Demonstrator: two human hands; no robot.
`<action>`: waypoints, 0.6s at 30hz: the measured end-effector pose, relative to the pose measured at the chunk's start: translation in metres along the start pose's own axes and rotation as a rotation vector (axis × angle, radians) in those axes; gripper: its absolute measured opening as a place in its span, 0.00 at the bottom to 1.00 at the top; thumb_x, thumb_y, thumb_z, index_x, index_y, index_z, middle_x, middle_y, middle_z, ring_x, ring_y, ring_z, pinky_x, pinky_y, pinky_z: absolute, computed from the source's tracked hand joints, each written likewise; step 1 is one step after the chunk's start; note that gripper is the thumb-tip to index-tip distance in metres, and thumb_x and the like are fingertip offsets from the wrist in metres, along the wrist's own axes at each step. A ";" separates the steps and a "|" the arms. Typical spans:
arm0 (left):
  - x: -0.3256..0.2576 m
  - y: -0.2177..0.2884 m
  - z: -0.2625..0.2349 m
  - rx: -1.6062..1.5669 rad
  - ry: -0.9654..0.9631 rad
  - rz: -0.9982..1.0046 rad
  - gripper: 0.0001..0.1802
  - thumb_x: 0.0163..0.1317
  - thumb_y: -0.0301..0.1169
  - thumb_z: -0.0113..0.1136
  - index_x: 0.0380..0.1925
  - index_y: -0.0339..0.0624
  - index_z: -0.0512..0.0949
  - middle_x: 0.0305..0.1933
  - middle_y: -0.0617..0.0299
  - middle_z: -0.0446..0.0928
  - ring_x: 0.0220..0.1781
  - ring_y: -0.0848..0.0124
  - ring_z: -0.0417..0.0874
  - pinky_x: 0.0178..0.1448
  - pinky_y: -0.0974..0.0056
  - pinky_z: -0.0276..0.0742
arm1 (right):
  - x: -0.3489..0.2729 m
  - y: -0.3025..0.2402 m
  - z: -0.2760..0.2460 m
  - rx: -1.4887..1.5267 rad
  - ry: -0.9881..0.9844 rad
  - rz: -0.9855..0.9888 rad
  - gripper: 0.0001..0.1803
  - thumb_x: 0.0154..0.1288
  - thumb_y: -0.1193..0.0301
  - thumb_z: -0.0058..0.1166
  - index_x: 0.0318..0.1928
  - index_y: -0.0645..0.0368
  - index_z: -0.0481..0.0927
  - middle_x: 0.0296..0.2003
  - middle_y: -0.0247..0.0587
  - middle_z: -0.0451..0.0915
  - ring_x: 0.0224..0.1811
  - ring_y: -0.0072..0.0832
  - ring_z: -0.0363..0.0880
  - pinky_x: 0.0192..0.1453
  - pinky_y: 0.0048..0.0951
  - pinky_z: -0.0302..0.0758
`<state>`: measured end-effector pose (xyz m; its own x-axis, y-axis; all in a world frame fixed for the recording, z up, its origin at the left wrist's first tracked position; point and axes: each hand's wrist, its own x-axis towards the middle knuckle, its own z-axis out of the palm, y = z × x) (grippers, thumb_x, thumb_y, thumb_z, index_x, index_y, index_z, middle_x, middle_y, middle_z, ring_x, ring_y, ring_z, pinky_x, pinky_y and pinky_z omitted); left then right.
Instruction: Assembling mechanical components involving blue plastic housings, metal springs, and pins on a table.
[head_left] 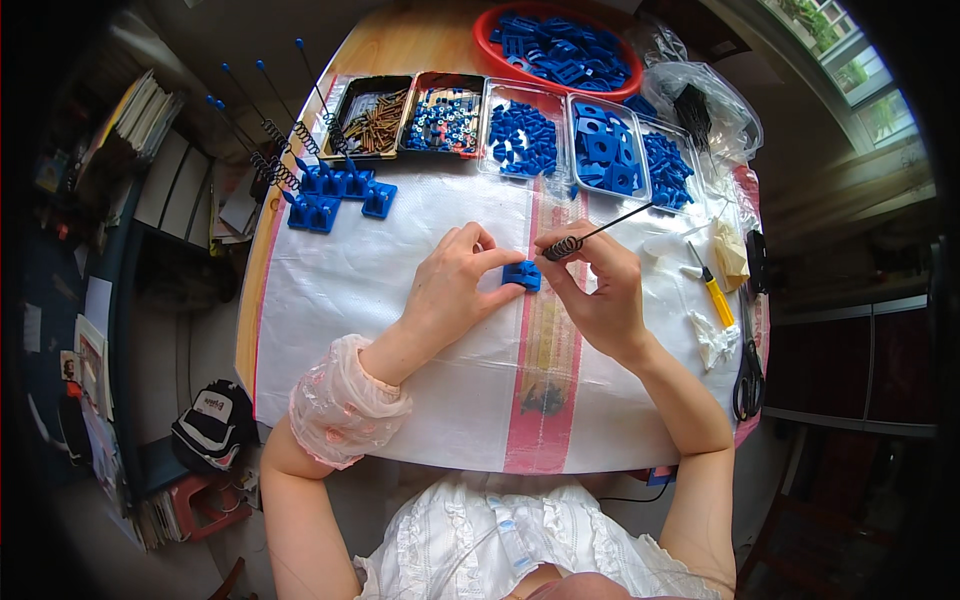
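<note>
Blue plastic block [521, 274] sits mid-table on the white sheet [400, 250], left hand [455, 285] pinching it, right hand [598, 285] gripping a spring-ended rod [590, 237]. Trays behind: brown screws [375, 122], mixed washers [443, 120], blue parts [522, 138], plus a red bowl [487, 42] of blue pieces.

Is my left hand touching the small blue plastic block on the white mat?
Touching. The head view shows the left hand with fingertips pressed against the small blue plastic block, no gap visible.

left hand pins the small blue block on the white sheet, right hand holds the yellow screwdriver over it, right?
Not quite: in the head view the right hand holds a spring-tipped black rod, not the yellow screwdriver, which lies untouched nearby. The left hand does pin the blue block on the white sheet.
</note>
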<state>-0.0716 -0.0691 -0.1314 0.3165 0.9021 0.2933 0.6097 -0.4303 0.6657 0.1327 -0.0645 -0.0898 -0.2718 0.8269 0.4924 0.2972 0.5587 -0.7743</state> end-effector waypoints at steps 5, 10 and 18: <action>0.000 -0.001 0.000 0.006 0.003 0.008 0.20 0.51 0.36 0.81 0.47 0.51 0.90 0.43 0.60 0.78 0.49 0.61 0.81 0.55 0.56 0.79 | 0.000 -0.001 0.001 -0.008 -0.026 0.008 0.11 0.62 0.84 0.69 0.45 0.66 0.86 0.36 0.43 0.85 0.35 0.31 0.87 0.40 0.30 0.82; 0.000 0.000 0.000 0.005 0.002 0.005 0.21 0.51 0.36 0.81 0.47 0.51 0.90 0.43 0.60 0.78 0.49 0.60 0.81 0.55 0.56 0.80 | 0.000 -0.002 0.001 -0.008 -0.024 -0.003 0.10 0.62 0.84 0.69 0.44 0.66 0.86 0.36 0.43 0.85 0.35 0.32 0.87 0.40 0.30 0.82; 0.000 0.000 0.000 0.005 0.004 0.000 0.20 0.51 0.35 0.81 0.47 0.51 0.90 0.43 0.60 0.79 0.50 0.60 0.82 0.55 0.56 0.80 | 0.000 0.000 0.002 -0.007 -0.014 0.016 0.10 0.62 0.83 0.69 0.45 0.66 0.86 0.36 0.43 0.85 0.35 0.31 0.87 0.39 0.30 0.82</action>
<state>-0.0716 -0.0695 -0.1314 0.3135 0.9024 0.2957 0.6136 -0.4302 0.6621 0.1311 -0.0652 -0.0905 -0.2796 0.8345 0.4748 0.3079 0.5463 -0.7790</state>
